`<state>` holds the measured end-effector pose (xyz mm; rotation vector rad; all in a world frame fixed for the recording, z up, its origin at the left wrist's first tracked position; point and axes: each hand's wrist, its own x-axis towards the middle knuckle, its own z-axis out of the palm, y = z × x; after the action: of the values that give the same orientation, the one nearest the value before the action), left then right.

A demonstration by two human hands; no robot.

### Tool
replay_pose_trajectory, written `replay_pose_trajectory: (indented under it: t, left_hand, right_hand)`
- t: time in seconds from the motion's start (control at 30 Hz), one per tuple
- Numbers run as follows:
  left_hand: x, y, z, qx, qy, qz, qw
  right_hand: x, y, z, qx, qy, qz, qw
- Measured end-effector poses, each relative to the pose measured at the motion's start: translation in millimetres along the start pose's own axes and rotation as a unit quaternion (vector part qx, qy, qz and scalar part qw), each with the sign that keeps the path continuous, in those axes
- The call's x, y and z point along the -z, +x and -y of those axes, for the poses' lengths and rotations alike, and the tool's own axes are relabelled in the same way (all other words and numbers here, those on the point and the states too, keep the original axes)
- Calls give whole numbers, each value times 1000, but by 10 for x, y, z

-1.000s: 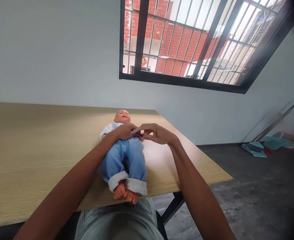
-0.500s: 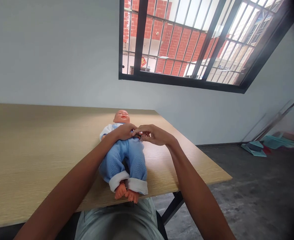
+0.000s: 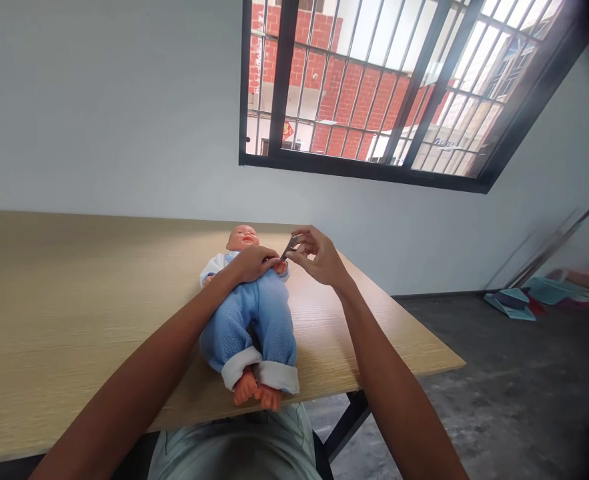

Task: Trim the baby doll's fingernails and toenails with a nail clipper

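Observation:
A baby doll (image 3: 251, 310) in blue trousers and a white-and-blue top lies on its back, its bare feet toward me at the table's front edge. My left hand (image 3: 255, 264) rests across its chest, with the fingers closed round the doll's arm just by its small hand (image 3: 281, 267). Between the thumb and fingers of my right hand (image 3: 320, 257) is a small metal nail clipper (image 3: 289, 247), tilted, its lower end at the doll's fingers. Whether the clipper touches them I cannot tell.
The doll lies on a light wooden table (image 3: 99, 300) whose right edge slants away. Behind it stands a pale wall with a barred window (image 3: 364, 100). On the floor at right are a blue dustpan (image 3: 511, 303) and other cleaning things.
My right hand has lifted slightly, and the nail clipper has swung more upright. The doll's hand shows more clearly now. My left hand stays on the doll.

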<state>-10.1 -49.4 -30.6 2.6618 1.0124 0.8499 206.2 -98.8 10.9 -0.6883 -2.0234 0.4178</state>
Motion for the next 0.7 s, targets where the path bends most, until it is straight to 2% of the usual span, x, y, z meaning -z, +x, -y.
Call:
replay_pose_trajectory:
  t: [0.13,0.3,0.4,0.5,0.6,0.7]
  left_hand:
    - [-4,64,23,-10,-28,4,1000]
    - [-3,48,28,-29,-67,23,997]
    - [-1,30,30,-34,-81,35,995]
    - [-1,28,40,-33,-81,37,995]
    - [-3,29,47,-22,-69,34,997]
    - [-6,21,32,-7,-55,39,998]
  right_hand:
    - [-16,-10,-11,0,-47,-58,997]
    - [-72,-36,-18,12,-89,-54,995]
    - [-116,-43,-14,30,-98,-29,994]
    - [-136,-44,-5,60,-98,23,993]
    - [-113,-38,-1,84,-86,76,990]
    - [-59,-29,-22,87,-70,100,989]
